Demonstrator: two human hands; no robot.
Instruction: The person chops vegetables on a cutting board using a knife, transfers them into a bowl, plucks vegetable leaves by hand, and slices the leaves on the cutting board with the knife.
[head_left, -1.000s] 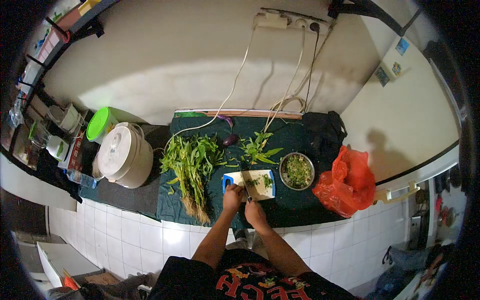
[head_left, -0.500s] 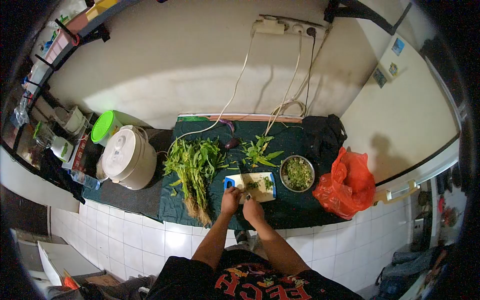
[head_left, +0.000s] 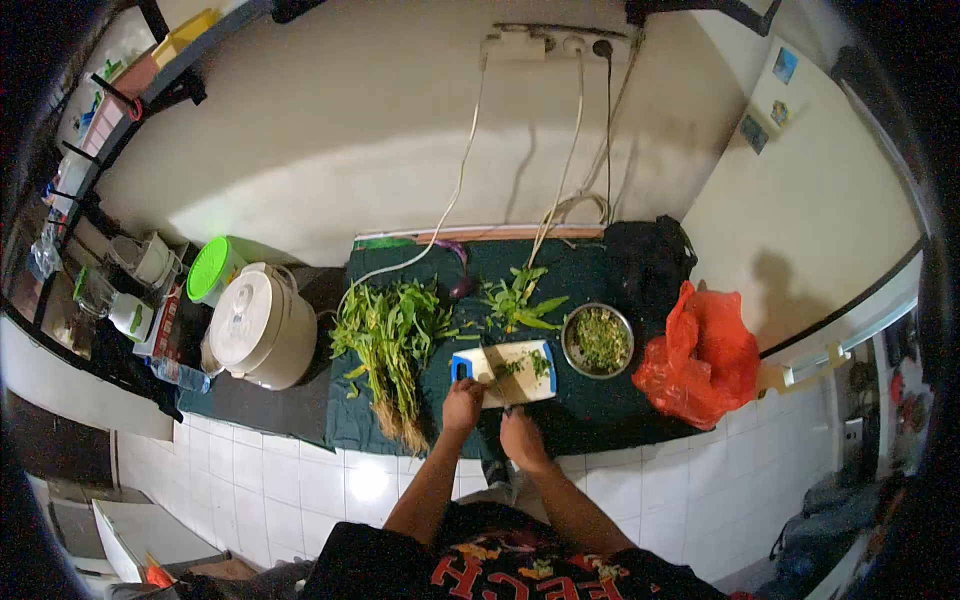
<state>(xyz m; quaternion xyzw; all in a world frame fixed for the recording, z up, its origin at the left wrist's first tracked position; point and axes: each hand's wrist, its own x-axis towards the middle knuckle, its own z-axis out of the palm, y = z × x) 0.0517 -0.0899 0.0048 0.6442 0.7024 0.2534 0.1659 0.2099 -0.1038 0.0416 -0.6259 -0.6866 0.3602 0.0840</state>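
My right hand (head_left: 521,437) grips a knife (head_left: 497,375) by its handle near the board's front edge. The thin blade points away from me across the white, blue-ended cutting board (head_left: 528,391). My left hand (head_left: 462,405) is closed at the board's left front corner; whatever its fingers hold is hidden. Chopped greens (head_left: 541,364) lie on the board, right of the blade. Behind it rest loose leafy stems (head_left: 515,303). A big bunch of leafy greens (head_left: 395,325) with roots lies to the left. The metal bowl (head_left: 597,376) on the right contains chopped greens.
A white rice cooker (head_left: 262,330) and a green-lidded tub (head_left: 209,268) stand left. An orange plastic bag (head_left: 705,360) sits at the table's right end. A purple eggplant (head_left: 461,287) lies at the back, near a white cable (head_left: 462,175) hanging from the socket strip.
My right hand has drawn back toward me and slightly right with the knife, and more of the blade shows. My left hand stays near the board's corner. The view has shifted slightly.
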